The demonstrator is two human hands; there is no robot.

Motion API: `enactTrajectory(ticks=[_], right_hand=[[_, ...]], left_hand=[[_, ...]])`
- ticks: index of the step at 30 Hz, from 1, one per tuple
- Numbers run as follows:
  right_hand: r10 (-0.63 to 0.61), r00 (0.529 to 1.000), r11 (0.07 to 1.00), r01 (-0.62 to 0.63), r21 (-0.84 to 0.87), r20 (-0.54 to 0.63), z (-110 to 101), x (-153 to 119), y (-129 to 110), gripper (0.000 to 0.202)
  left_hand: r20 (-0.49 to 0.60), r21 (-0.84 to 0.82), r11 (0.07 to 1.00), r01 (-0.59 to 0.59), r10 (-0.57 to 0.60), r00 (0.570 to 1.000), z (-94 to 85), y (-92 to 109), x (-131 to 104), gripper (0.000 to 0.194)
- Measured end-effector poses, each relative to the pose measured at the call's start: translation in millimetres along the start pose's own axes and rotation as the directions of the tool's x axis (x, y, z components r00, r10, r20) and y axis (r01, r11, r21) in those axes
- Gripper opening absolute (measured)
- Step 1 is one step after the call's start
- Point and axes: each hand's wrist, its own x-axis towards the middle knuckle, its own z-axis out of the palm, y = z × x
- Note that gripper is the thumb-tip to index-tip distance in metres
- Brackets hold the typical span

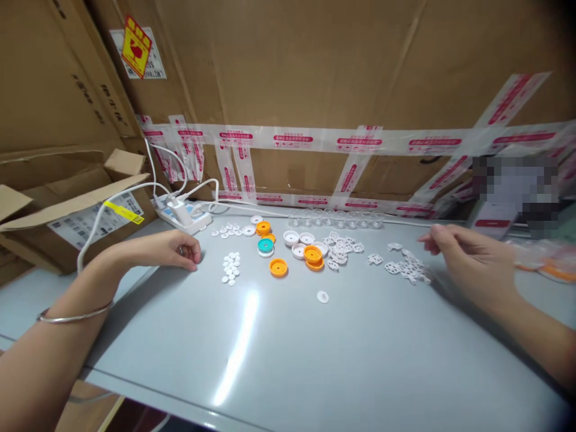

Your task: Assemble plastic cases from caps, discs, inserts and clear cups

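Left hand (179, 249): down low at the surface (279, 354), fingers (192, 252) curled loosely inward, a little left of the caps; cannot tell about any hold inside that curl.
Right hand (477, 264): over on the other side, half-curled, thumb drawn close to the fingers, just beside the lattices; cannot tell about any hold here either.
Caps (231, 268): small, white, loosely bunched between left hand and orange discs.
Lattices (407, 267): white, heaped near the right hand, with another heap farther left and a single between.
Orange discs (278, 268): one alone mid-surface, two overlapping beside white discs (291, 239), more behind.
Teal disc (265, 245): right on top of a white one.
Oval (323, 297): white, alone, nearest the front.
Clear cups (335, 218): lined up along the back, below the big taped box (292, 78).
Power strip (191, 222): back left, plugged full of white cables, beside the small box (96, 219).
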Motion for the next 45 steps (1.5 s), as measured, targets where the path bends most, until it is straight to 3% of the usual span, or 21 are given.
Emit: enactTrajectory(ticks=[12,16,19,22,25,27,29,32,35,39,42,45], right_hand=[[-0.018,0.997,1.0,0.016,0.021,0.081,3,-5,-17,0.03],[-0.098,0.972,0.993,0.083,0.079,0.213,14,-5,-41,0.026],[-0.288,0.864,0.958,0.262,0.12,0.413,40,1,-75,0.015],[-0.469,0.655,0.875,0.435,0.213,0.592,78,10,-112,0.012],[-0.533,0.496,0.798,0.565,0.211,0.686,116,16,-140,0.013],[-0.531,0.436,0.765,0.615,0.19,0.726,136,18,-149,0.015],[-0.531,0.409,0.752,0.632,0.19,0.742,151,18,-152,0.014],[-0.537,0.396,0.743,0.641,0.195,0.744,161,19,-154,0.015],[-0.53,0.433,0.75,0.641,0.165,0.729,152,22,-157,0.014],[-0.511,0.57,0.812,0.565,0.145,0.643,104,17,-155,0.011],[-0.515,0.597,0.841,0.49,0.228,0.615,59,-4,-140,0.013],[-0.489,0.607,0.849,0.496,0.182,0.627,30,-31,-120,0.019]], left_hand=[[-0.036,-0.012,1.0,0.009,-0.01,0.999,3.4,7,-2,0.02],[-0.044,-0.038,0.999,0.002,-0.004,0.999,3.7,7,-2,0.019],[-0.049,-0.053,0.999,-0.005,0.003,0.999,3.0,6,-3,0.019],[-0.044,-0.044,0.999,-0.01,0.008,0.999,2.2,6,-2,0.02],[-0.035,-0.031,0.999,-0.022,0.021,0.999,2.1,5,-1,0.022],[-0.036,-0.033,0.999,-0.031,0.03,0.999,2.2,4,-1,0.023],[-0.044,-0.031,0.999,-0.036,0.035,0.998,2.1,4,-1,0.023],[-0.055,-0.021,0.999,-0.035,0.034,0.998,2.0,3,-2,0.022],[-0.048,-0.009,0.999,-0.031,0.031,0.998,2.2,4,-3,0.021],[-0.057,0.013,0.999,-0.045,0.046,0.997,3.0,6,-5,0.022],[-0.052,0.034,0.999,-0.034,0.036,0.998,3.6,8,-4,0.021],[-0.035,0.052,0.999,-0.005,0.007,0.999,4.4,11,-2,0.021]])
